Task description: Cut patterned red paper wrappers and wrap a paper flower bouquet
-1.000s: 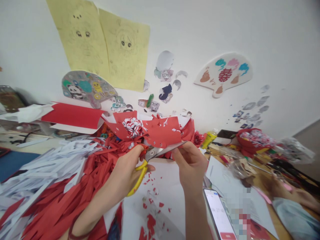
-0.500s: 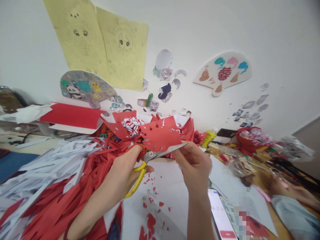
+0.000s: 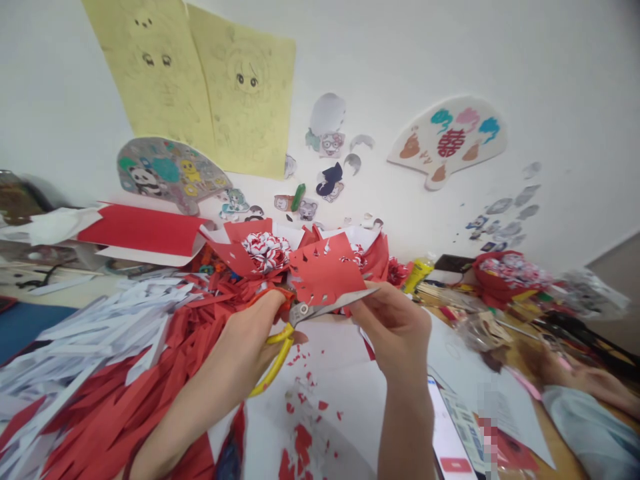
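My left hand is closed round the handles of a pair of scissors, yellow on one loop and orange on the other. The metal blades point right, along the lower edge of a red paper piece that has small cut-outs and notches. My right hand pinches this paper at its lower right, close to the blade tips. Beneath both hands, red paper scraps lie scattered on a white sheet.
White paper strips and red strips heap at left. Red-and-white paper bouquets stand at the back. A phone lies right of my right forearm. Another person's hand rests at far right. Decorated fans hang on the wall.
My right hand and the red paper have shifted slightly to the right. The scissors' handles stay nearly in place in my left hand.
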`<move>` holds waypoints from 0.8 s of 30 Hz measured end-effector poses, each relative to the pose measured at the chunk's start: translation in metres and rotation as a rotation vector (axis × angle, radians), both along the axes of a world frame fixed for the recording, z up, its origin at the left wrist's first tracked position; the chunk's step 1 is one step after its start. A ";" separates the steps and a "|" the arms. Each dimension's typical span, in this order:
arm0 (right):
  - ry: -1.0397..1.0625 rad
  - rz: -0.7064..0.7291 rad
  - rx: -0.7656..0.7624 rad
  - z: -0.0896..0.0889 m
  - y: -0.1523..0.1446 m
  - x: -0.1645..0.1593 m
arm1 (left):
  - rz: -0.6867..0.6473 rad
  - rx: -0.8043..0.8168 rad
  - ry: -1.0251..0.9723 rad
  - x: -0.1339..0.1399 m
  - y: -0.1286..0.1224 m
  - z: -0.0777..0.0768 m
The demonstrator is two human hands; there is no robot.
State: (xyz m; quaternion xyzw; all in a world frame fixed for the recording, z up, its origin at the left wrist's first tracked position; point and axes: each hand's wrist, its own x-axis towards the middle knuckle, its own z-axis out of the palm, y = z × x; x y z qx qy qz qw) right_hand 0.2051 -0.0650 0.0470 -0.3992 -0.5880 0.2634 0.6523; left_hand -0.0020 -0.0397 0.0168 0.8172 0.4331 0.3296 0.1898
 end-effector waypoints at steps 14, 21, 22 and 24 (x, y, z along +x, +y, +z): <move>0.200 0.071 -0.005 -0.003 0.012 -0.024 | 0.086 -0.042 -0.028 0.005 0.002 -0.003; 0.146 0.126 -0.064 -0.004 0.011 -0.015 | 0.081 -0.033 -0.024 0.003 0.003 -0.002; 0.139 0.105 -0.057 -0.005 0.011 -0.014 | 0.085 -0.035 -0.019 0.003 0.003 -0.001; 0.137 0.066 -0.028 -0.007 0.012 -0.013 | 0.095 -0.047 -0.013 0.003 0.002 0.001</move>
